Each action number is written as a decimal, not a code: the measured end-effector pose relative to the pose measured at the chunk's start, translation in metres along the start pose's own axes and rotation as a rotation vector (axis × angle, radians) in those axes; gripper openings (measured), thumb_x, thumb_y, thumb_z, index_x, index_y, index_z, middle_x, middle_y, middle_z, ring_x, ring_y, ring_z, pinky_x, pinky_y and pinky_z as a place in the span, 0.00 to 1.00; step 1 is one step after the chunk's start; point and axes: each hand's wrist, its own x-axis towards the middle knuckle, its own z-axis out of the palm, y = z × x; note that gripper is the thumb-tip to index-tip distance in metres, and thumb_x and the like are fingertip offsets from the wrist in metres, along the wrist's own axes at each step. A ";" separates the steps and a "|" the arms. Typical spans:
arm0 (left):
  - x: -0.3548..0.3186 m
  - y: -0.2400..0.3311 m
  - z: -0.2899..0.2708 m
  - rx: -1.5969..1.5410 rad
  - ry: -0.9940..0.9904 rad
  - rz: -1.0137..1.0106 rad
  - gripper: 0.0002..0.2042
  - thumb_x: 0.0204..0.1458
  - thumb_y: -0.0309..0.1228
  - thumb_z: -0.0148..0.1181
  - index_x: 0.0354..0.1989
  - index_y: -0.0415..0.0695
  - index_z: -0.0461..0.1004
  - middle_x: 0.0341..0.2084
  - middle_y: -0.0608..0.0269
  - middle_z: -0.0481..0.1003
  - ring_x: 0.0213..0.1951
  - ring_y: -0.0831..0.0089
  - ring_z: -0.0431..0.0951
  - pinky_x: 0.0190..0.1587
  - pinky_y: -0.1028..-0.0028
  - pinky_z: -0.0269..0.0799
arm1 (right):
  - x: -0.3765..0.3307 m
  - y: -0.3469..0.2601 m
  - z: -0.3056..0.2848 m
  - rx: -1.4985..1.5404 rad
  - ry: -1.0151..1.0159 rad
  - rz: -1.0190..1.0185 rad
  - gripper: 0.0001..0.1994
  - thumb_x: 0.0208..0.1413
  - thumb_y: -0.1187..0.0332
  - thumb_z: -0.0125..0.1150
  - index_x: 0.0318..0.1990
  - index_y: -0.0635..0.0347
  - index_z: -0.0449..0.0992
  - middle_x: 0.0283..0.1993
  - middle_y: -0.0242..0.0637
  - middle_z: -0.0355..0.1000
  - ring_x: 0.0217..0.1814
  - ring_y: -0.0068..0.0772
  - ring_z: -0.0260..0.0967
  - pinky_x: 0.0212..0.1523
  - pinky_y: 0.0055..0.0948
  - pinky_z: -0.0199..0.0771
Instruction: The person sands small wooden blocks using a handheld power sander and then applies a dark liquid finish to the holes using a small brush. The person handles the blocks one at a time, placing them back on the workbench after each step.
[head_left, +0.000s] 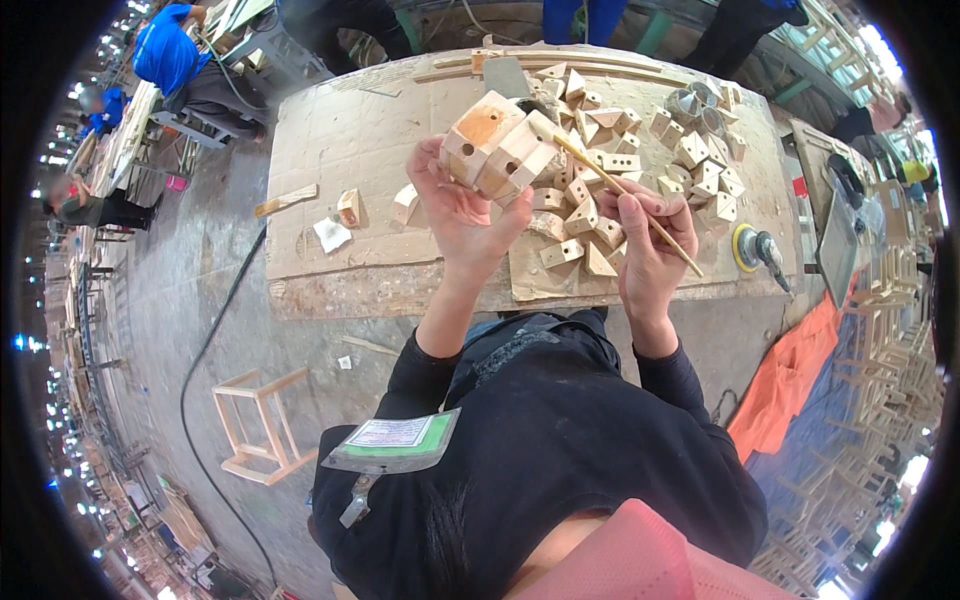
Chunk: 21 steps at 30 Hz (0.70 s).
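Observation:
Raised over the worktable, my left hand (468,228) is closed around two or so pale wooden blocks with drilled holes (512,150), pressed side by side. One block has an orange-brown patch on its face. A thin wooden stick (612,182) is pinched in my right hand (655,245). Its far tip meets or passes just in front of the held blocks; I cannot tell which. Below and beyond my hands lies a heap of angled wooden blocks (583,217), many with holes. Several small clear cups (690,105) stand behind the heap.
The worktable (350,255) has a cardboard cover. A round sander (747,248) lies at its right edge. On the left are a wood strip (287,200) and a white scrap (332,235). A black hose (205,350) and small wooden frame (262,425) are on the floor. People stand beyond.

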 end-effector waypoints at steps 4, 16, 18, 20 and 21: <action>0.001 0.000 -0.001 0.005 0.024 0.001 0.42 0.36 0.15 0.65 0.59 0.47 0.46 0.53 0.61 0.56 0.57 0.72 0.63 0.56 0.71 0.71 | 0.000 0.002 -0.001 -0.042 -0.072 -0.037 0.06 0.55 0.83 0.57 0.33 0.65 0.66 0.44 0.56 0.74 0.42 0.36 0.77 0.42 0.29 0.82; 0.002 -0.001 -0.005 0.001 0.004 -0.004 0.41 0.36 0.15 0.65 0.60 0.45 0.47 0.53 0.60 0.55 0.57 0.71 0.63 0.56 0.70 0.72 | -0.004 -0.001 -0.005 0.018 -0.119 0.026 0.05 0.56 0.81 0.57 0.34 0.64 0.67 0.45 0.55 0.74 0.42 0.36 0.77 0.44 0.30 0.81; 0.002 -0.002 -0.006 0.006 -0.003 -0.001 0.41 0.36 0.15 0.65 0.60 0.45 0.47 0.53 0.60 0.55 0.57 0.71 0.63 0.56 0.69 0.72 | 0.002 0.000 -0.004 0.019 -0.055 0.002 0.05 0.56 0.82 0.57 0.34 0.65 0.67 0.46 0.56 0.74 0.42 0.36 0.77 0.43 0.29 0.81; 0.003 -0.002 -0.006 0.010 0.001 -0.003 0.41 0.36 0.15 0.65 0.60 0.45 0.47 0.53 0.60 0.55 0.57 0.71 0.63 0.56 0.69 0.72 | 0.003 0.001 -0.004 -0.033 -0.037 0.002 0.05 0.56 0.82 0.57 0.34 0.65 0.67 0.46 0.56 0.73 0.41 0.36 0.77 0.43 0.29 0.81; 0.003 -0.001 -0.005 0.011 0.008 -0.007 0.42 0.36 0.15 0.65 0.60 0.45 0.47 0.53 0.60 0.55 0.58 0.71 0.63 0.56 0.69 0.72 | 0.002 0.004 -0.005 -0.051 -0.043 0.005 0.05 0.56 0.82 0.57 0.34 0.65 0.67 0.46 0.56 0.73 0.42 0.36 0.77 0.43 0.28 0.81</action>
